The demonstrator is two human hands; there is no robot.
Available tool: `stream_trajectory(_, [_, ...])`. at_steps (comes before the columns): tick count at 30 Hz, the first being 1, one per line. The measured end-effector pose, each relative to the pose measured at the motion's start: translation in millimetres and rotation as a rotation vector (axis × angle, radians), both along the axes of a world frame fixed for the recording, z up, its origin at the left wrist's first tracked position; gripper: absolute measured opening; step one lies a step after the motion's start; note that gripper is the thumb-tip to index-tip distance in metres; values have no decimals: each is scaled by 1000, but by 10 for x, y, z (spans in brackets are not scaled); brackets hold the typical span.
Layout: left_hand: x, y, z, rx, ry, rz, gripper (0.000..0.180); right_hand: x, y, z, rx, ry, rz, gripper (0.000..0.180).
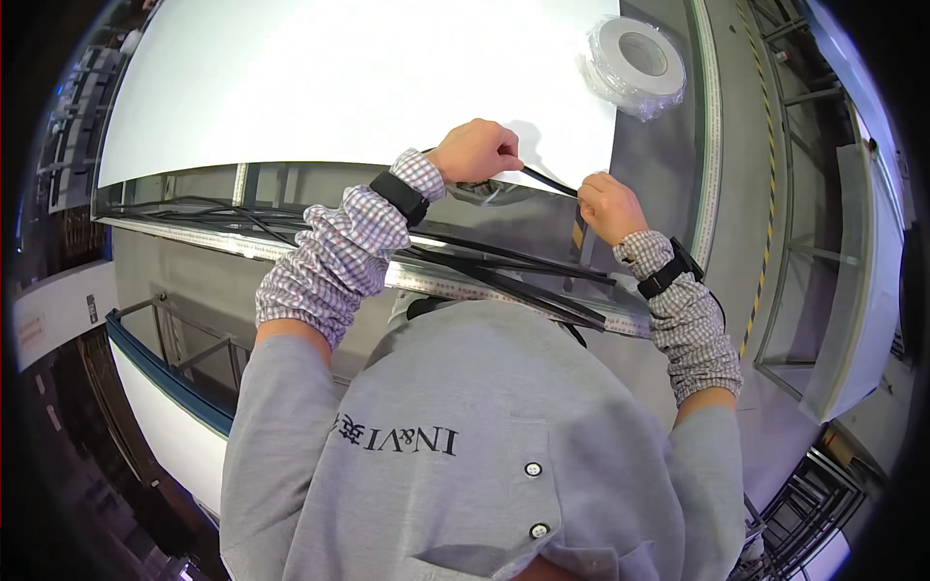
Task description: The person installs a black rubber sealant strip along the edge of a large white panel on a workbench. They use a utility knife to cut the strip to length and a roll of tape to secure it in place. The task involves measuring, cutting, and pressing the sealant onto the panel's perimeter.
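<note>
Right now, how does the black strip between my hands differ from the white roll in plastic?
The black strip is thin and straight; the white roll is thick and ring-shaped. The left hand and right hand hold the strip; no hand holds the roll. The strip looks bare; the roll sits in clear plastic.

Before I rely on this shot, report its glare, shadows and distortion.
Head view: the white sheet looks washed out; a faint shadow lies on it beside the left hand; the metal rail at right bows; the corners fall dark.
</note>
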State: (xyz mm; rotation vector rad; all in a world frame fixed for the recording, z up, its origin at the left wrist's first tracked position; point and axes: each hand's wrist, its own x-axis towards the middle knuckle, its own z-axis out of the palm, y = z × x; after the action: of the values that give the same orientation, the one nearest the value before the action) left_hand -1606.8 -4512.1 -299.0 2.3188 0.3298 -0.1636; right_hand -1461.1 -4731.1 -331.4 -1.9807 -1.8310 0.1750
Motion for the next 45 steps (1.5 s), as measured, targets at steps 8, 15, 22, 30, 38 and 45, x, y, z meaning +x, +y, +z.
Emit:
stream_trajectory(8, [-26, -36, 13, 69, 68, -8, 12, -40, 102, 0, 28, -45, 86, 4])
stream_trajectory(15, [-53, 11, -17, 57, 63, 23, 12, -140, 291, -20, 61, -23, 101, 4])
stream_trajectory(22, [-36, 29, -156, 43, 71, 9, 13, -107, 259, 26, 27, -19, 114, 3])
stream_trajectory(30, [-31, 84, -231, -98, 59, 20, 12, -166, 309, 46, 57, -9, 108, 4])
stream_trajectory(38, [-33, 62, -281, -77, 78, 26, 12, -241, 429, -55, 103, -31, 146, 6])
stream_trajectory(45, [-143, 75, -287, 6, 59, 59, 17, -384, 633, -120, 159, -42, 167, 5])
